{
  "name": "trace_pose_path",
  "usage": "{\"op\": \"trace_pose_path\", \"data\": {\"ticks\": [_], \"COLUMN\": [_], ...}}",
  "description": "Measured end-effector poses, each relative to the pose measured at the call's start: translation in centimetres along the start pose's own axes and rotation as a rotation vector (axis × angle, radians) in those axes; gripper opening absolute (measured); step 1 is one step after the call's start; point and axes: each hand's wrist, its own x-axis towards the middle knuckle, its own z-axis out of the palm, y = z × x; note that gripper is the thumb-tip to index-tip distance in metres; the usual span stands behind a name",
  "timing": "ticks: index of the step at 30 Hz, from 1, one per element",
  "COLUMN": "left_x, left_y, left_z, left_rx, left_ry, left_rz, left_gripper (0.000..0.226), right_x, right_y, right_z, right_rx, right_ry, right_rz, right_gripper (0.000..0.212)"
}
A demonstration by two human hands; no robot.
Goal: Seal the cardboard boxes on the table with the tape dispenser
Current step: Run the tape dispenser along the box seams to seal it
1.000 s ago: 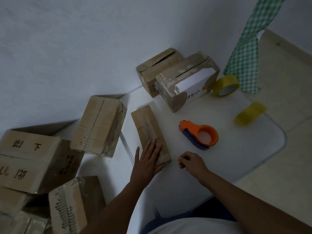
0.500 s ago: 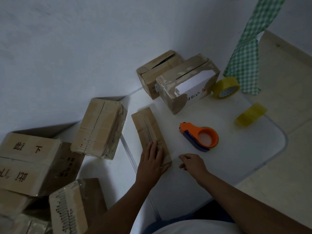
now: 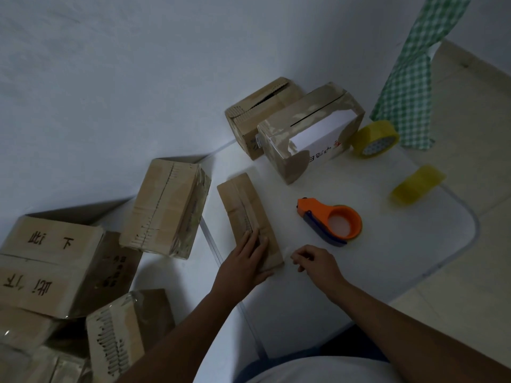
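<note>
A flat narrow cardboard box [image 3: 243,208] lies on the white table [image 3: 387,272], a taped seam running along its top. My left hand [image 3: 246,261] rests flat on the near end of this box, fingers straight. Just right of the box's near corner, my right hand [image 3: 315,262] hovers with its fingers loosely curled; I cannot tell whether they hold anything. The orange tape dispenser [image 3: 331,223] lies on the table beyond my right hand, untouched. Two more cardboard boxes [image 3: 309,134] stand at the table's far side near the wall.
Two yellow tape rolls [image 3: 376,138] [image 3: 417,183] sit at the table's far right. A green checked cloth [image 3: 412,78] hangs there. Left of the table stands a taped box [image 3: 166,208], and several more boxes [image 3: 49,261] are piled at the lower left.
My left hand has slid toward the near end of the flat box. My right hand has shifted slightly and its fingers have loosened from a fist.
</note>
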Motion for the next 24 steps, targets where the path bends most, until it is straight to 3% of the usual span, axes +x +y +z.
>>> {"op": "trace_pose_path", "data": {"ticks": [12,16,24], "left_x": [0.2,0.3,0.1], "left_y": [0.0,-0.1,-0.2], "left_z": [-0.1,0.3,0.0], "left_rx": [0.019,0.015,-0.001], "left_ry": [-0.026,-0.03,-0.008], "left_rz": [0.038,0.038,0.034], "left_gripper": [0.077,0.078,0.078], "right_x": [1.2,1.6,1.8], "right_y": [0.2,0.0,-0.4], "right_z": [3.1,3.8,2.6], "right_rx": [-0.156,-0.269,-0.512], "right_ry": [0.059,0.04,-0.043], "right_rz": [-0.084,-0.094,-0.061], "right_gripper": [0.013,0.002,0.024]}}
